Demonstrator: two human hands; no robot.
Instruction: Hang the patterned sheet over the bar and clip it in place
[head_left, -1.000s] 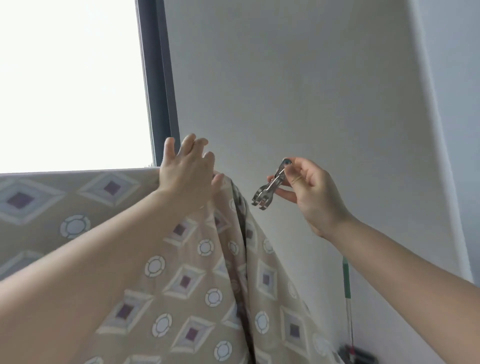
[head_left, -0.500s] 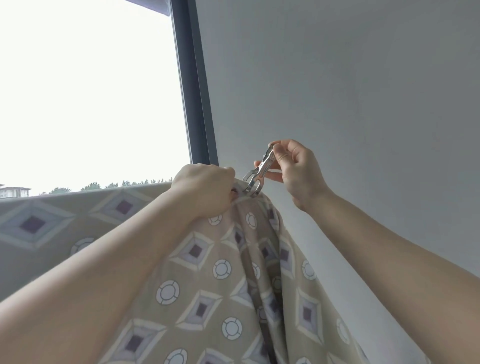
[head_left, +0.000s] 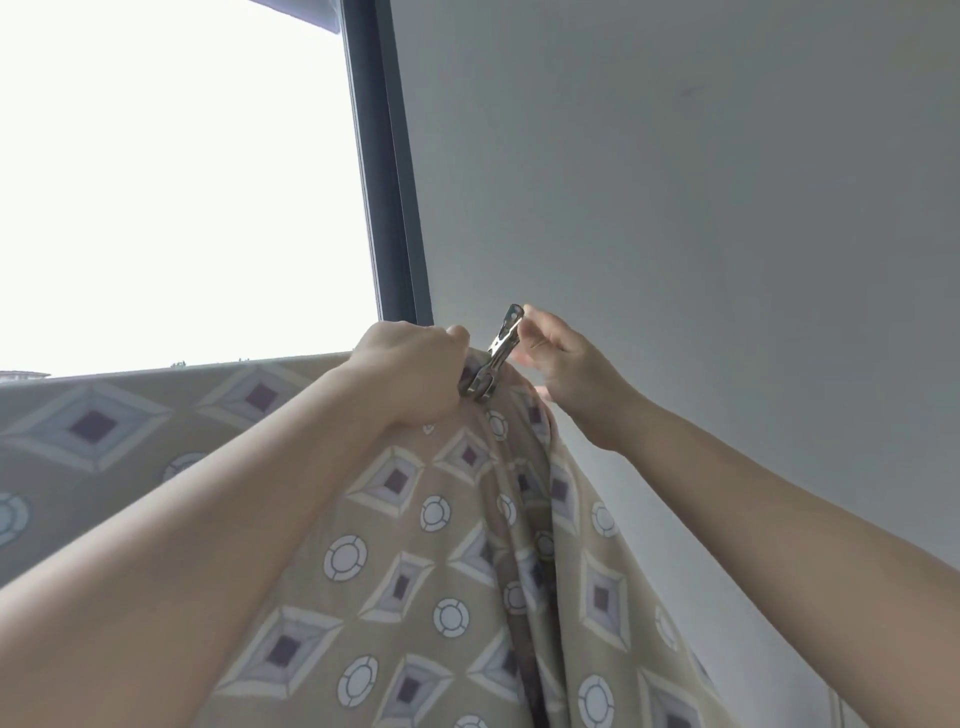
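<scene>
Your left forearm crosses the lower frame up towards the clip (head_left: 492, 358) and covers much of the patterned sheet (head_left: 415, 525) below and left of it. Your left hand (head_left: 410, 376) is just left of the clip, touching it, fingers curled tight around a bunch of cloth at the sheet's top edge. It hides whatever the clip's lower end bites on, so you cannot tell whether the jaws have caught the fabric.

Your right hand (head_left: 569, 366) is just right of the clip, with its fingertips (head_left: 529, 315) at the clip's raised upper end. Whether they squeeze it or only touch it cannot be told.

The metal clip stands tilted, lower end down in the gathered cloth. The sheet, beige with grey diamonds and white rings, stretches flat to the left of the clip and falls in deep folds below it. The bar is hidden under the cloth.

Above and left of the clip a dark window frame (head_left: 387, 182) rises, with a bright white pane (head_left: 171, 182) beyond it. Above and right of the clip there is only a plain grey wall (head_left: 701, 208).
</scene>
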